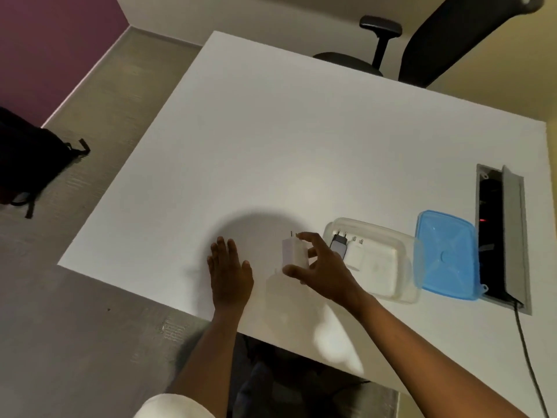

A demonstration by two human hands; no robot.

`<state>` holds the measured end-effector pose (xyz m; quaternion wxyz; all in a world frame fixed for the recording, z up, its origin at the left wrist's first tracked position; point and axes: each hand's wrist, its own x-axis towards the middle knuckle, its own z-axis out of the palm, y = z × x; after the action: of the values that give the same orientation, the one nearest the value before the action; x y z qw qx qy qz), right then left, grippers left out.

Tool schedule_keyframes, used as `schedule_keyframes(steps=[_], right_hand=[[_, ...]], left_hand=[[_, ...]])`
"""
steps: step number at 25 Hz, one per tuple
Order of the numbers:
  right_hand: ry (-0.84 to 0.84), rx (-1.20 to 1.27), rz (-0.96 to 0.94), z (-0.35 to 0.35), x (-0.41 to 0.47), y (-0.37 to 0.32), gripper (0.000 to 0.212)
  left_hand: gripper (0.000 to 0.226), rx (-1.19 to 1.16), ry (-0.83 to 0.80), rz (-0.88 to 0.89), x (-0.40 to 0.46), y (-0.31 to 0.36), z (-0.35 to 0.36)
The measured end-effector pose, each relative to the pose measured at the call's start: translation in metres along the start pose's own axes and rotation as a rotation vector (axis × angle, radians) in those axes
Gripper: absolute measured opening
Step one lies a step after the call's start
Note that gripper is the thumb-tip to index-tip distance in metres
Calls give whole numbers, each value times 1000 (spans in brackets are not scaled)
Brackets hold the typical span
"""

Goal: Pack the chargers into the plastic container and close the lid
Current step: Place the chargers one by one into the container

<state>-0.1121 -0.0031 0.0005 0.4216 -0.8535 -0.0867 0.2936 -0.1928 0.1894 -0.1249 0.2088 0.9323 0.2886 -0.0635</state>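
My right hand [324, 265] grips a white charger [294, 251] with its prongs pointing away, held just left of the clear plastic container [401, 257]. Inside the container lie a black charger [339, 244] and a white charger [357, 251]. The blue lid [446, 254] lies flat on the table to the right of the container. My left hand [230, 271] rests flat on the white table [271, 146], fingers spread, holding nothing.
A cable slot with a power strip [497, 236] is cut into the table at the right, a black cable [530, 357] trailing from it. A black office chair [422, 46] stands at the far side. A black bag [30, 164] lies on the floor at left.
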Motion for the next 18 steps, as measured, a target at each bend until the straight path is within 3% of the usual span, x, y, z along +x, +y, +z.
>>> schedule_keyframes(steps=[4,7,13,14,16,18], right_hand=[[89,85,16,-37,-36,17,78],[168,53,-8,-63,-55,28,77],[338,32,-23,-88,-72,54,79],[357,29,-4,-90,-72,60,78],[381,15,56,-95,-73,74,78],[385,-6,136,-98,-69,88,80]], left_hand=[[35,-204,-21,154,-19,43,-25],[26,-402,17,207,-40,87,-42],[23,-633,-316,293,-78,185,-59],[22,-634,-340,321,-80,194,-57],[29,-481,-240,471,-77,198,-50],[57,-243,-147,668,-62,189,-46]])
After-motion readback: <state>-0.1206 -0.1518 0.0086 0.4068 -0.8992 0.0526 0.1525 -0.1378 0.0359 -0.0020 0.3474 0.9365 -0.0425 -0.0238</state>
